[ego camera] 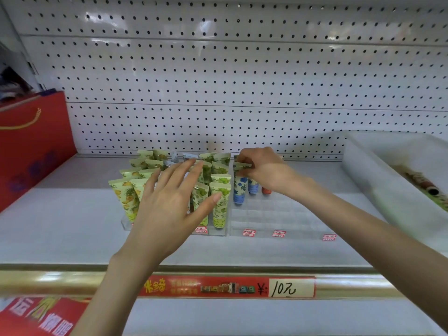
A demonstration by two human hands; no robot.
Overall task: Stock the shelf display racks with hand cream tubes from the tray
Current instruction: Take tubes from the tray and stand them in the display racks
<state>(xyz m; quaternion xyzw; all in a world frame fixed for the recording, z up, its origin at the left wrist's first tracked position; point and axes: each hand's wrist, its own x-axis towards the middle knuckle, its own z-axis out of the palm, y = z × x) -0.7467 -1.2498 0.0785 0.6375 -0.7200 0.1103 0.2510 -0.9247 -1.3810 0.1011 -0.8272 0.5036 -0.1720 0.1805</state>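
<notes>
With my right hand's (265, 172) fingers pinching a blue tube (240, 190) into the clear rack's (278, 214) twelve-o'clock row and my left hand (167, 204) open, I reckon the next move is a fresh tube from the tray (378, 180) at three o'clock.

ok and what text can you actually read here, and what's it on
"¥: 10元" on the shelf-edge label, price handwritten.
Yellow characters on that label's red part: too blurred.
On the rack front, price stickers: too small.
On the tubes: print too small.
Lower left, red poster: blurred.
</notes>
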